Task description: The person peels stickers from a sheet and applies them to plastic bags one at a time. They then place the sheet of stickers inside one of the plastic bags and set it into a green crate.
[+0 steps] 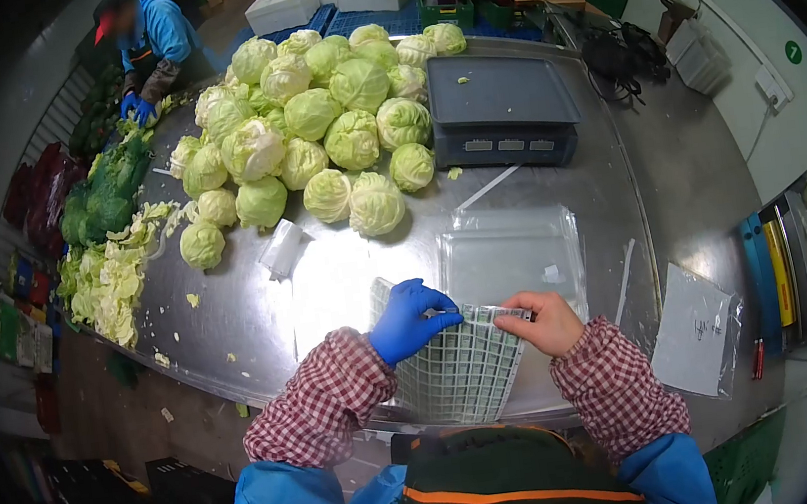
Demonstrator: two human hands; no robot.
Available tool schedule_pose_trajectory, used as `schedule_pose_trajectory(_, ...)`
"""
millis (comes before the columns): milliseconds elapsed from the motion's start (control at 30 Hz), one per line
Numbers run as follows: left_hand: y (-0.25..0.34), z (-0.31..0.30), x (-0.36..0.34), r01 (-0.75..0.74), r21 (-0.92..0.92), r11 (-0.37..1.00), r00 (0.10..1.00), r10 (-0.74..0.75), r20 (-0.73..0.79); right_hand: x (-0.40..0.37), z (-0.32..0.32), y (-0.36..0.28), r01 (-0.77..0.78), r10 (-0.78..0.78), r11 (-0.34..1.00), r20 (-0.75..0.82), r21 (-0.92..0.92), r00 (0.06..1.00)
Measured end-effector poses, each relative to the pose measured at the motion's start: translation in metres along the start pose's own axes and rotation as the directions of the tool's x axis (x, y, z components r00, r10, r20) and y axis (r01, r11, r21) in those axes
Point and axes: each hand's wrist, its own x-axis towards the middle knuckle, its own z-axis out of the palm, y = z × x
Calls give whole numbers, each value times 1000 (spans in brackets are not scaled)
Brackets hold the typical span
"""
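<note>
My left hand (411,321), in a blue glove, pinches the top edge of a pale sheet with a grid of small rectangular cells (462,370). My bare right hand (549,322) grips the same sheet at its upper right corner, thumb on top. The sheet curves down towards my apron at the table's near edge. Just beyond my hands lie flat clear plastic bags (508,255). A small crumpled plastic piece (284,249) rests farther left.
Many cabbages (313,113) are heaped at the back of the metal table (233,326), beside a grey scale (503,106). Trimmed leaves (113,275) pile up at left. A co-worker (162,40) in blue gloves stands back left. A paper in plastic (696,328) lies right.
</note>
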Motion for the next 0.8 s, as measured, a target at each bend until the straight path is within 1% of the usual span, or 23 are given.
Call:
schedule_pose_trajectory(33,-3,0,1,44,-53,998,995,-39,91,-1,0,0,-16,16,1000,2,-25,1000)
schedule_pose_trajectory(67,-7,2,0,45,-55,998,995,-40,89,-2,0,2,-16,17,1000,3,-26,1000)
schedule_pose_trajectory(133,-11,1,-1,-37,27,999,990,33,136,-4,2,6,4,5,989,-61,148,998)
schedule_pose_trajectory(167,-11,3,-1,-38,27,999,990,34,135,-4,2,5,4,5,989,-61,147,998)
schedule_pose_trajectory(233,0,1,0,73,-68,995,993,-66,101,-3,3,1,9,19,969,-107,248,994)
schedule_pose_trajectory(267,0,2,0,73,-68,995,993,-66,100,-3,2,1,9,18,969,-107,247,994)
schedule_pose_trajectory(333,-1,3,-1,19,-56,998,996,-14,94,-3,-3,3,-8,11,999,-72,51,997)
schedule_pose_trajectory(367,-3,4,-1,18,-58,998,996,-13,90,-3,-6,1,-7,11,999,-72,47,997)
schedule_pose_trajectory(400,-5,5,-2,-19,-37,999,995,22,100,-4,-10,-3,-91,89,988,-22,-123,996)
schedule_pose_trajectory(433,-6,6,-2,-56,-16,998,992,57,109,-4,-13,-6,-163,175,942,13,-294,985)
schedule_pose_trajectory(467,-8,6,-2,-54,-19,998,993,56,103,-3,-15,-7,-163,175,940,16,-300,984)
schedule_pose_trajectory(500,-9,6,-1,-48,-12,999,991,49,125,-2,-17,-8,70,-96,933,-55,-354,994)
schedule_pose_trajectory(533,-9,7,-2,-38,-6,999,988,39,148,-2,-18,-9,288,-360,862,-103,-416,927)
schedule_pose_trajectory(567,-8,9,-3,-30,-10,999,988,32,154,5,-18,-13,284,-352,866,-100,-411,931)
schedule_pose_trajectory(600,-4,8,-1,-11,-41,999,987,18,161,20,-21,-22,423,-459,797,23,-432,888)
schedule_pose_trajectory(633,-2,7,4,0,-67,998,986,11,164,31,-22,-31,558,-558,704,145,-439,817)
schedule_pose_trajectory(667,-4,11,6,-74,-38,996,986,79,144,38,-21,-34,562,-567,696,138,-447,812)
schedule_pose_trajectory(700,-1,11,8,-89,-30,996,986,92,137,48,-19,-35,481,-371,757,314,-442,874)
schedule_pose_trajectory(733,1,11,10,-66,-31,997,984,71,161,55,-18,-38,388,-149,801,476,-455,867)
schedule_pose_trajectory(767,2,11,11,-36,-35,999,982,42,182,58,-18,-41,395,-152,795,479,-461,864)
schedule_pose_trajectory(800,1,13,11,-60,-39,997,987,65,147,59,-16,-43,413,-157,785,497,-462,854)
